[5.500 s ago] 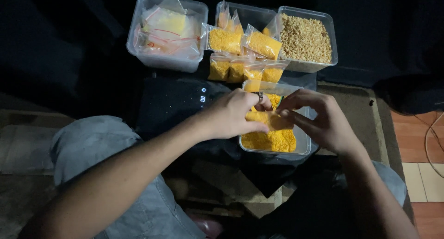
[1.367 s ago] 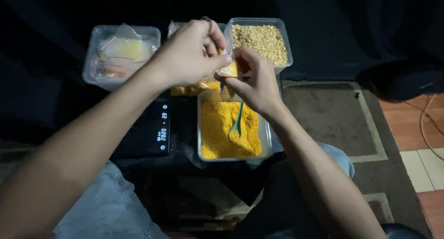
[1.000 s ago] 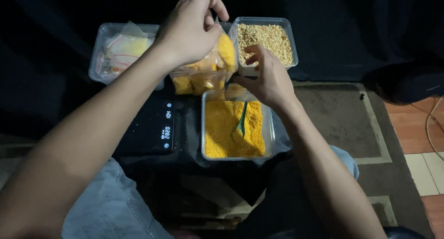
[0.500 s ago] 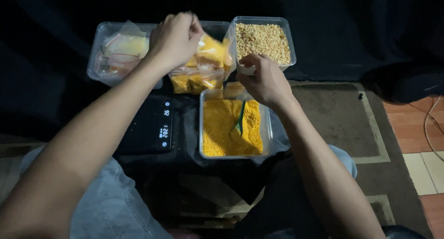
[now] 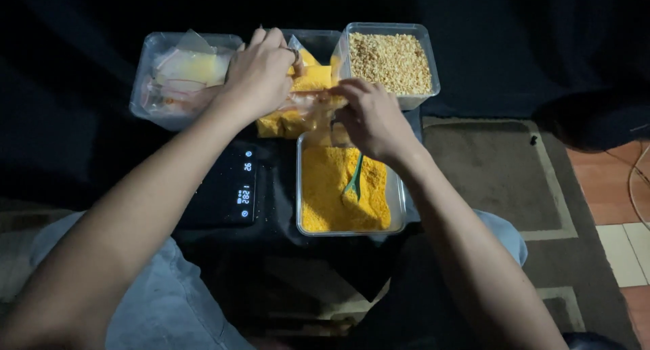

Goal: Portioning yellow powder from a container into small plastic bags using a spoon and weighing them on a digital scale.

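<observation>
My left hand (image 5: pixel 261 72) and my right hand (image 5: pixel 371 116) meet over the far end of a clear tub (image 5: pixel 298 187) of yellow powder. Between them they pinch a small clear plastic bag (image 5: pixel 313 105). Whether the bag has anything in it I cannot tell. A green spoon (image 5: pixel 353 181) stands stuck in the powder below my right wrist. Just behind the hands, a tub holds several small bags filled with yellow powder (image 5: pixel 311 76).
A black digital scale (image 5: pixel 230 187) with a lit display lies left of the powder tub. A tub (image 5: pixel 145 86) at the far left holds clear bags; another (image 5: pixel 423 52) at the far right holds tan grains. A brown rug (image 5: pixel 494 174) lies to the right.
My left hand carried a filled yellow bag from near my right hand back over the middle tub, then dropped lower. My right hand rose off the powder tub to meet it at a clear bag.
</observation>
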